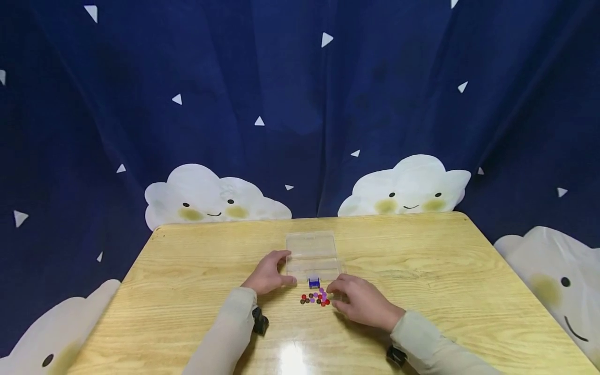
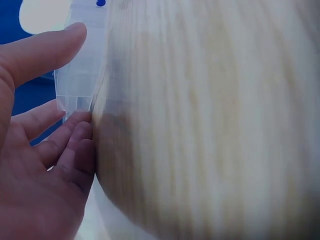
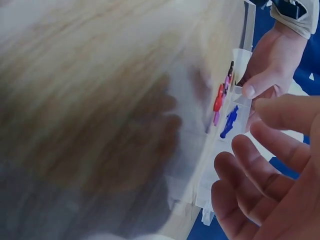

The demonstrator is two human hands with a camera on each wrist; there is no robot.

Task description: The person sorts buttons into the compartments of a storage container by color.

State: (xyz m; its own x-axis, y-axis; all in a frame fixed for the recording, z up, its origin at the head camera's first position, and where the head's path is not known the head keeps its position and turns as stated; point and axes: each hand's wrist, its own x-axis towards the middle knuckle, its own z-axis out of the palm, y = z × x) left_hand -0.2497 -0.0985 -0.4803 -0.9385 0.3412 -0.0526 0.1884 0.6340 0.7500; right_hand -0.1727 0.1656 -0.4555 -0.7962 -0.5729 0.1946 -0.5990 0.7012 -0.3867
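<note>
Head cam: high, looking forward and down, wide, takes in the whole desk (image 1: 187,291), the curtain (image 1: 290,94) and both hands. Left wrist cam: skims the desk very close, blurred, facing the clear box (image 2: 80,75). Right wrist cam: equally close, low, aimed across the beads (image 3: 219,100). All three share the box (image 1: 313,255).

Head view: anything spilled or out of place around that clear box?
Yes. A small pile of loose beads, red, purple and dark, lies on the table just in front of the clear plastic box, not in it. Only some blue pieces sit in its front compartment. The left hand holds the box's edge; the right hand rests beside the beads.
</note>
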